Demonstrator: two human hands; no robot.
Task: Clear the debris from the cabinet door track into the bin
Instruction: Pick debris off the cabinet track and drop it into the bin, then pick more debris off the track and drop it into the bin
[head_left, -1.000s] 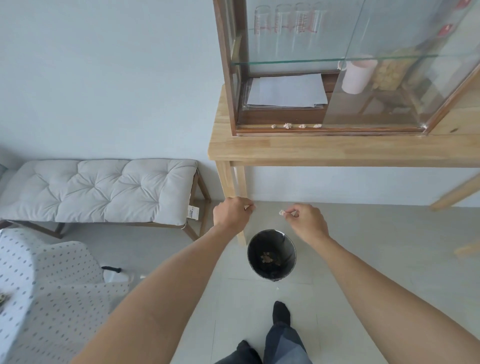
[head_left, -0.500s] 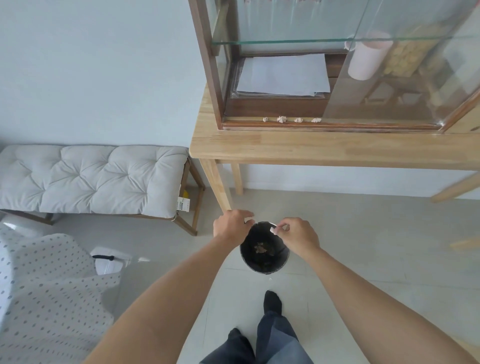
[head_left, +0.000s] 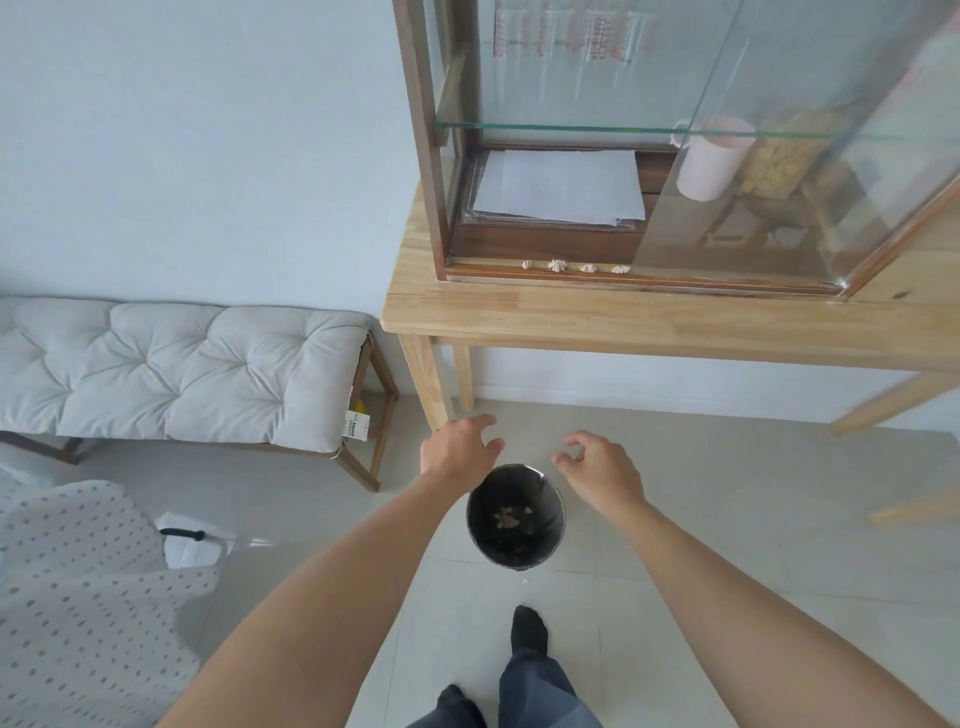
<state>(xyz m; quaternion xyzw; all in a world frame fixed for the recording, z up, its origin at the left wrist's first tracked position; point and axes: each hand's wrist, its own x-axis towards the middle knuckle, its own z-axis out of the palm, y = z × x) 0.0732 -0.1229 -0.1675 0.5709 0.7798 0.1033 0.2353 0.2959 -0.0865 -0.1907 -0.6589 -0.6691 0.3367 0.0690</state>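
Four debris bits (head_left: 572, 267) on track; left hand (head_left: 457, 449), right hand (head_left: 597, 467) grips apart, empty, above bin (head_left: 511, 551).

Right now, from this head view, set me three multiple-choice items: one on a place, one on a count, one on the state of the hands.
1. Where does the bin stand?
A. on the wooden table
B. on the floor between the forearms
C. on the cushioned bench

2. How many debris clumps lie in the cabinet door track?
A. one
B. four
C. seven

3. What state are the hands in?
A. both open and empty
B. both pinching debris
C. left open, right gripping the bin

Answers:
1. B, the bin sits on the floor tiles below the left hand and the right hand.
2. B, four pale clumps sit in a row along the track, left of the glass door.
3. A, the fingers of both hands are spread above the bin with nothing between them.
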